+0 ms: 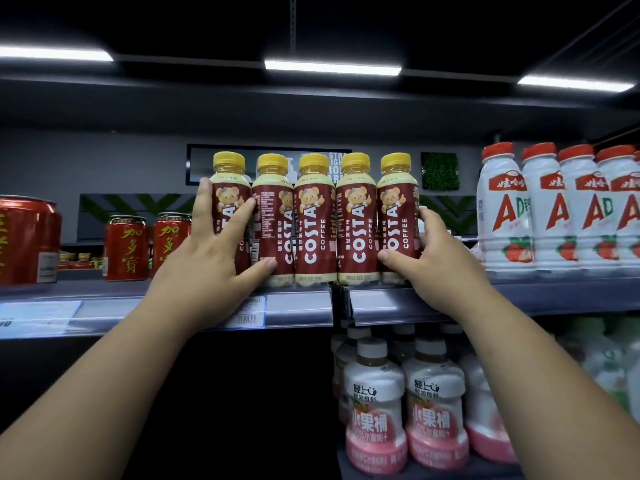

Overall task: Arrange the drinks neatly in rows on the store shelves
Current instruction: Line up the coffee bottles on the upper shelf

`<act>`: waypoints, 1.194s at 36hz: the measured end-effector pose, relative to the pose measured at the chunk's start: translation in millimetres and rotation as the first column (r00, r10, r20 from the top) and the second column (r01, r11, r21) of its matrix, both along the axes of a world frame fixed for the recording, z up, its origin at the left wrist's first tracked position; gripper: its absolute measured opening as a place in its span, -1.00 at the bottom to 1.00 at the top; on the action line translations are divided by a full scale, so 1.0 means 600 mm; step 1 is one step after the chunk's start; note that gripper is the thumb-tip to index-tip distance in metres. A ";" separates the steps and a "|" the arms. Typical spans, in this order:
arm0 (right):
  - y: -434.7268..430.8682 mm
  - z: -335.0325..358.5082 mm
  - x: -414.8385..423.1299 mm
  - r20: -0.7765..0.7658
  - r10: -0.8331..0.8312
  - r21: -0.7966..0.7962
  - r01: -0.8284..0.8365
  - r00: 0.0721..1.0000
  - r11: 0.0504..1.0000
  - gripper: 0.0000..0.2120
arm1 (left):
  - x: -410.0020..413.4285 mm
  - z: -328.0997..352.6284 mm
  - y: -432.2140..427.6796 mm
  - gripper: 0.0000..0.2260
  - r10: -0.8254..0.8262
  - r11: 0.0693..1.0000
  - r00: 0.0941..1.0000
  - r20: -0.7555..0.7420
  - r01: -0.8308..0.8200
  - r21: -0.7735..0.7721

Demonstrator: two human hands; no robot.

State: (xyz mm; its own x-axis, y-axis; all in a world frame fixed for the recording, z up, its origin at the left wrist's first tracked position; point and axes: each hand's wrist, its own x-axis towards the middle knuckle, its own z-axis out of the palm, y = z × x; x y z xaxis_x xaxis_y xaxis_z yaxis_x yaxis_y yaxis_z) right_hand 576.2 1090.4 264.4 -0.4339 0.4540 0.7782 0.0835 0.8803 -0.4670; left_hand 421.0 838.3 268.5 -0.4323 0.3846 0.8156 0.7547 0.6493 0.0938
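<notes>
Left hand (211,252) grips the left end bottle (230,194) and right hand (431,252) grips the right end bottle (396,209) of five coffee bottles (313,220) on the shelf (304,301).

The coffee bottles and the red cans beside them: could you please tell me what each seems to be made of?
The coffee bottles: probably clear plastic, since pale drink shows at neck and base; glossy printed sleeve, yellow plastic-looking caps. The red cans: likely metal, with a shiny printed skin and a rolled top rim.
</notes>
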 end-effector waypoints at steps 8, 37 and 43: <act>0.002 0.000 -0.001 0.012 -0.009 0.006 0.009 1.000 1.000 -0.30 | -0.002 -0.001 0.000 -0.20 -0.004 1.000 1.000 -0.001 0.004 0.005; -0.002 -0.004 0.000 -0.054 -0.001 0.044 0.003 0.999 0.999 -0.39 | -0.003 -0.004 -0.001 -0.22 -0.030 0.999 1.000 -0.002 0.030 0.017; -0.001 -0.005 -0.005 -0.071 -0.063 0.109 0.071 0.995 0.992 -0.24 | -0.007 -0.005 0.000 -0.22 -0.019 0.999 1.000 -0.025 0.020 0.034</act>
